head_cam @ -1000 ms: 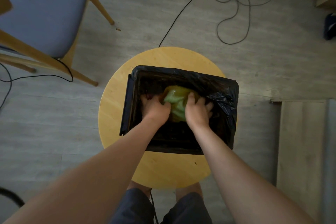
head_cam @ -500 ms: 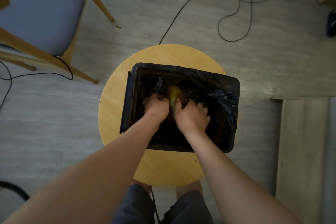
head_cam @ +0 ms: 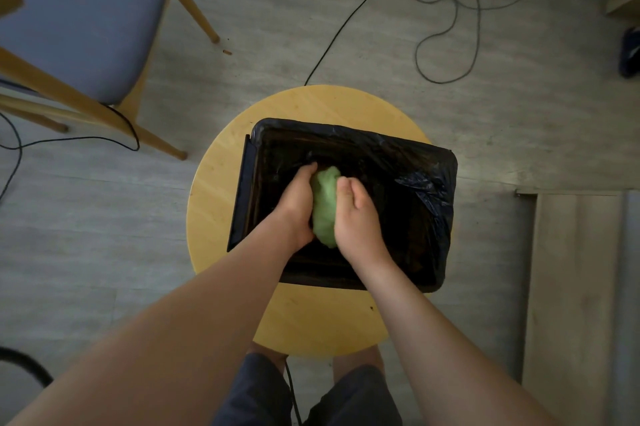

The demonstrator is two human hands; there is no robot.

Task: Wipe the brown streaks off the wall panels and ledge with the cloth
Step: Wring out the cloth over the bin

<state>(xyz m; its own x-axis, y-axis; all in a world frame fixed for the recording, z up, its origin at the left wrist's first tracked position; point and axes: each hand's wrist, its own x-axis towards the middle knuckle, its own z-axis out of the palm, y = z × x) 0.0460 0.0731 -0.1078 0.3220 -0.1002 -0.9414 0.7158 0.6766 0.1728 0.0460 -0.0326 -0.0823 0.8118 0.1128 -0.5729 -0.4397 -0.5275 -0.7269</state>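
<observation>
Cloth point(head_cam: 325, 204) shows as a fuller green wad between the hands than half a second ago.
Left hand point(head_cam: 294, 204) and right hand point(head_cam: 356, 214) both curl round it from either side (fingertips partly hidden), within the opening of the black-lined bin point(head_cam: 242, 197) on a round stool point(head_cam: 214, 190); beyond, a chair point(head_cam: 79, 10) and loose cables point(head_cam: 450, 27).

Domestic interior, most likely a living or dining room. Evidence noted: grey wood-look plank floor point(head_cam: 519, 121); a wooden chair point(head_cam: 79, 10) with a blue padded seat; a small round wooden table point(head_cam: 214, 190) carrying a bag-lined bin point(head_cam: 415, 155); loose cables point(head_cam: 332, 39) trailing across the floor. These are household furnishings throughout.
</observation>
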